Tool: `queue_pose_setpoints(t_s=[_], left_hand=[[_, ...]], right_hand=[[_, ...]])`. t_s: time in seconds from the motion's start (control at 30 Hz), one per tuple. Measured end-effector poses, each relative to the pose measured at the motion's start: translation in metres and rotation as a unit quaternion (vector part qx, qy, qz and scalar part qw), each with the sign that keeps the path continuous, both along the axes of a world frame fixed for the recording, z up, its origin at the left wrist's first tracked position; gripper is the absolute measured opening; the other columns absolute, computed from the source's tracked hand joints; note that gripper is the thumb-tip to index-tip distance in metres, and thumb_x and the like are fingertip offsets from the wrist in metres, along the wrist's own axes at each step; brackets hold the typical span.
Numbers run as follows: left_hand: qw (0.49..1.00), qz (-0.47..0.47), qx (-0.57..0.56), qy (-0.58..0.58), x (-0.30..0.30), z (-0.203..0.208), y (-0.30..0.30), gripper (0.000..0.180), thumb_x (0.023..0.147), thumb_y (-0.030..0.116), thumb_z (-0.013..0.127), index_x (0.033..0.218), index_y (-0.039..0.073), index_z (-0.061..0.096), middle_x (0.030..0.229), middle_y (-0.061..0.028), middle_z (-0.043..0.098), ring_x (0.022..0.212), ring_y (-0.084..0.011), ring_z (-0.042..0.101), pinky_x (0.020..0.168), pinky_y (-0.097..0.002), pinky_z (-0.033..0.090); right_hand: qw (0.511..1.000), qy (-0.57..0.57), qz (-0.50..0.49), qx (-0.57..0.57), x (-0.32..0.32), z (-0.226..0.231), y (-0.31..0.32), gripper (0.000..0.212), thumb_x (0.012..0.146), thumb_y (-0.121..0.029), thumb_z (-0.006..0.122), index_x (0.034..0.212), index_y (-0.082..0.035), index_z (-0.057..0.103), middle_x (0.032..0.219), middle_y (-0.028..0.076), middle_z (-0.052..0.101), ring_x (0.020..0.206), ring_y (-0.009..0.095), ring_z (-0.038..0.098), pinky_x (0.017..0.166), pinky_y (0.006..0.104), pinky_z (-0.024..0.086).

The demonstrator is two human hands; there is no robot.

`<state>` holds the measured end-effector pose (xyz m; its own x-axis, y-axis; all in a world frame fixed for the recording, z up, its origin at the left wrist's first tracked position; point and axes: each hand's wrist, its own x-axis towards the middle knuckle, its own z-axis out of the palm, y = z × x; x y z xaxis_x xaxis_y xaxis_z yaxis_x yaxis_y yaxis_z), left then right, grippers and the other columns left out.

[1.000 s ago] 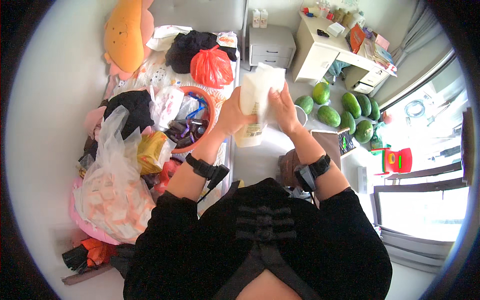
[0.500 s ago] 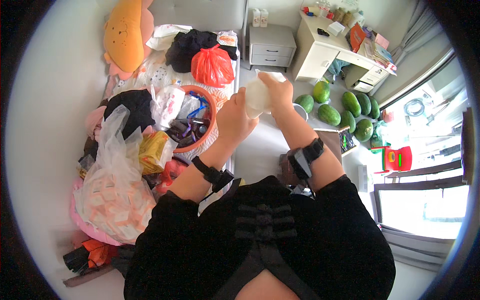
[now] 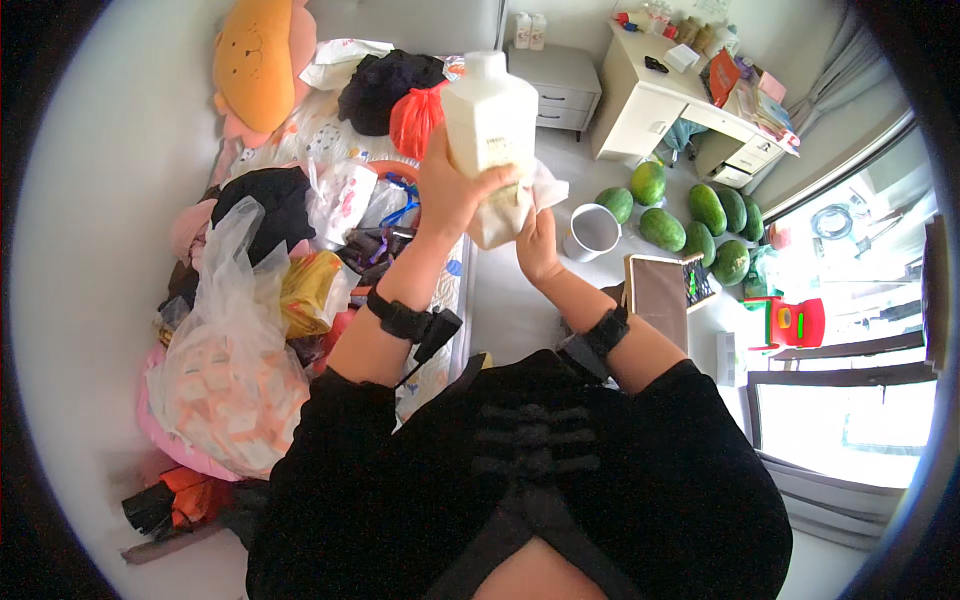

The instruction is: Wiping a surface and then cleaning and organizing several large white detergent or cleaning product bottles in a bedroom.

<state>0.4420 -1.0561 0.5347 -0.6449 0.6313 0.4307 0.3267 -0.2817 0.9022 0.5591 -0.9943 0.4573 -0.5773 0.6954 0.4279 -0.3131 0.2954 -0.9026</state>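
A white plastic bottle (image 3: 490, 112) with a short neck at its far end is held up in front of me. My left hand (image 3: 452, 195) wraps around its left side, thumb lying across the lower front. At the bottle's lower right, my right hand (image 3: 540, 246) has its fingers closed on a crumpled white tissue (image 3: 546, 188) that touches the bottle's side. Part of the tissue and some of the right fingers are hidden behind the bottle.
On the left, a bed carries a clear bag of packets (image 3: 230, 390), dark clothes (image 3: 262, 213), a red bag (image 3: 412, 122) and an orange plush toy (image 3: 250, 75). A white bin (image 3: 592, 232), several watermelons (image 3: 662, 230), a nightstand (image 3: 556, 88) and a desk (image 3: 632, 105) are to the right.
The bottle has turned so that its long side and neck show, and it sits higher. My right hand has moved down from its top to the lower side with the tissue.
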Motion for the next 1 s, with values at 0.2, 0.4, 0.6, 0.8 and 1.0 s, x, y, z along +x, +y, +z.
queue_pose_setpoints(t_s=[0.2,0.4,0.6,0.8,1.0], left_hand=[[0.974,-0.138,0.117,-0.138,-0.003,0.016,-0.002,0.068,0.064,0.004,0.080,0.122,0.002,0.045,0.112,-0.0098,0.059,0.099,-0.0203,0.061,0.085,-0.0333,0.052],[0.973,-0.226,0.048,-0.019,-0.002,0.018,-0.011,0.076,0.063,0.007,0.082,0.128,0.004,0.042,0.114,-0.0078,0.058,0.107,-0.0199,0.058,0.093,-0.0348,0.048],[0.970,-0.243,0.023,-0.015,-0.002,0.009,-0.020,0.079,0.062,0.010,0.083,0.129,0.005,0.042,0.119,-0.0077,0.056,0.109,-0.0191,0.057,0.094,-0.0342,0.047],[0.938,-0.297,0.041,-0.171,0.002,0.004,-0.019,0.073,0.061,0.008,0.083,0.125,0.003,0.048,0.112,-0.0080,0.061,0.107,-0.0193,0.058,0.092,-0.0343,0.048],[0.900,-0.377,0.018,-0.217,-0.023,-0.004,-0.025,0.067,0.064,0.006,0.083,0.124,0.004,0.052,0.112,-0.0071,0.062,0.106,-0.0192,0.059,0.092,-0.0342,0.047]], right_hand=[[0.815,0.176,0.299,-0.463,0.002,0.027,-0.005,0.050,0.102,-0.036,0.032,0.138,-0.003,0.036,0.138,0.013,0.045,0.124,0.029,0.048,0.105,0.0451,0.040],[0.744,0.067,0.382,-0.544,0.008,0.037,0.021,0.041,0.099,-0.022,0.035,0.133,0.001,0.043,0.130,0.019,0.052,0.114,0.032,0.056,0.098,0.0476,0.048],[0.867,-0.126,0.127,-0.465,0.025,0.030,0.019,0.044,0.097,-0.021,0.034,0.131,0.005,0.043,0.124,0.021,0.055,0.108,0.036,0.060,0.090,0.0491,0.052],[0.791,0.096,0.274,-0.539,0.020,0.022,0.011,0.048,0.096,-0.030,0.040,0.134,0.000,0.041,0.132,0.017,0.050,0.116,0.032,0.053,0.098,0.0455,0.046],[0.797,0.104,0.415,-0.425,0.015,0.026,0.010,0.051,0.093,-0.040,0.046,0.138,-0.014,0.040,0.137,0.011,0.046,0.125,0.030,0.045,0.103,0.0499,0.040]])
